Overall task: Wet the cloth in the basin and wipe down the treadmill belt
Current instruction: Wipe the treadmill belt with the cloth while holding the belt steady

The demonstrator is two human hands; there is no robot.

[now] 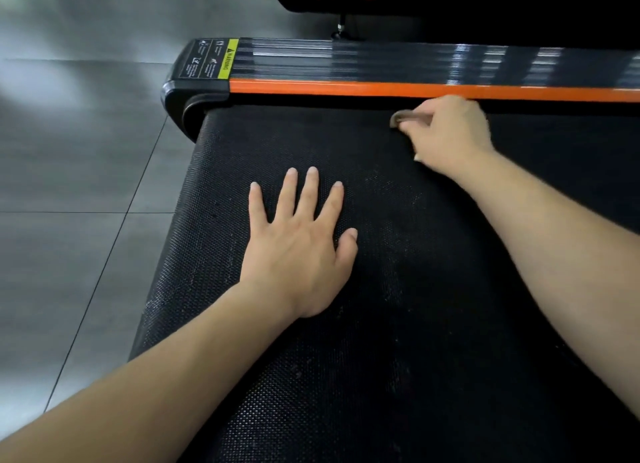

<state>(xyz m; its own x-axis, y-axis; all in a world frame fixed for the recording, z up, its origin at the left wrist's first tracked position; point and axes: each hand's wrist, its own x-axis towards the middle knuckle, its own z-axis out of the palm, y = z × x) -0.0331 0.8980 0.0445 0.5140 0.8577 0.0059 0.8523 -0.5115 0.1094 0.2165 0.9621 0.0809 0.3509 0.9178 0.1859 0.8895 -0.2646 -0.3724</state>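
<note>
As left hand (298, 251) presses, right (446, 133) grips one cloth (398, 118)

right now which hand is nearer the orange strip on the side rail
Right. The right hand, gripping a small grey thing, is right beside the orange strip; the left hand lies flat on the belt, farther toward the camera.

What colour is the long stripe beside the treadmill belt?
The stripe is orange; head view.

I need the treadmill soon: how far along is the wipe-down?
Wiping is in hand: the right hand grips a cloth on the belt by the orange rail; the left hand lies flat on the belt. Pale specks nearer suggest much is left. Whether the cloth is wet cannot be told.
</note>
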